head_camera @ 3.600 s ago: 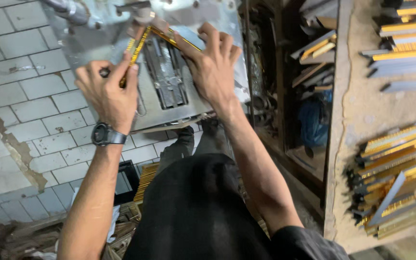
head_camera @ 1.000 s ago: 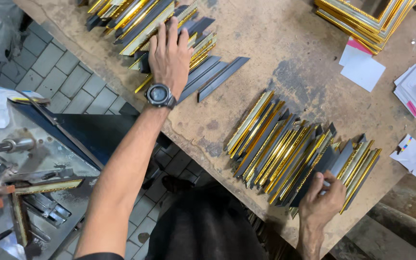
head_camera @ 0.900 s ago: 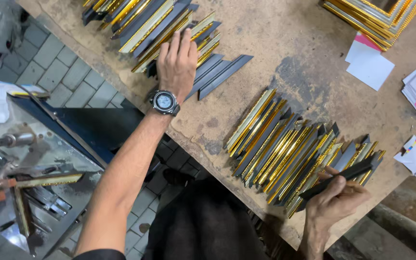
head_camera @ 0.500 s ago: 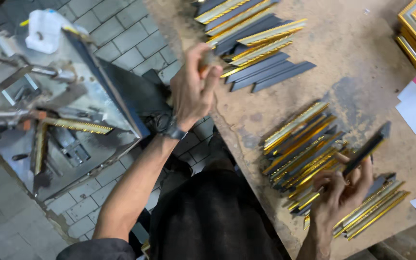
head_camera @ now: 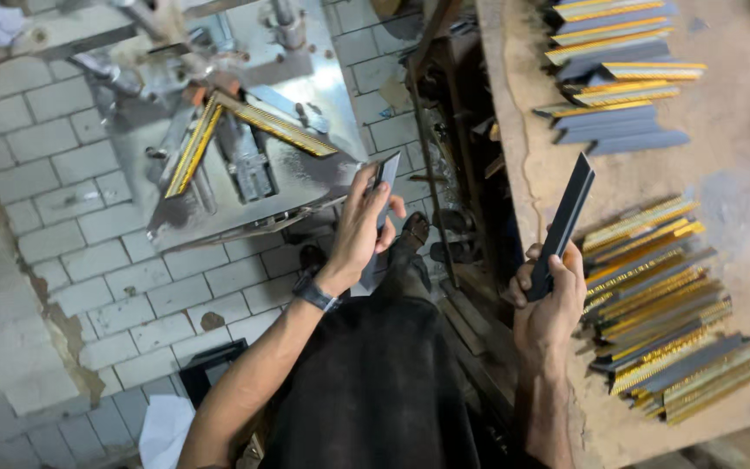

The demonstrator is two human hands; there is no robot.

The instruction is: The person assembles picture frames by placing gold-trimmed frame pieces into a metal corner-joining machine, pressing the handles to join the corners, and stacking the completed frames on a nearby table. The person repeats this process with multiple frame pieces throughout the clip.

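— What do you hold now, seen from the head camera?

— My right hand [head_camera: 547, 300] is closed around a dark frame strip [head_camera: 566, 217], its end pointing up, just beside the wooden bench [head_camera: 740, 165]. My left hand [head_camera: 362, 230] is wrapped around a second, shorter strip [head_camera: 384, 178], right at the edge of the metal joining machine [head_camera: 245, 165].

— How do you do this step well?

— I think I must lay each strip flat against the machine, mitre ends meeting clean, like the two gold strips [head_camera: 245, 130] already lying there in a corner shape.

— What differs from half a second ago?

— Then my right hand was lifting its strip over the pile of strips [head_camera: 661, 304] and my left was near the bench edge. Now both hands are turned toward the machine.
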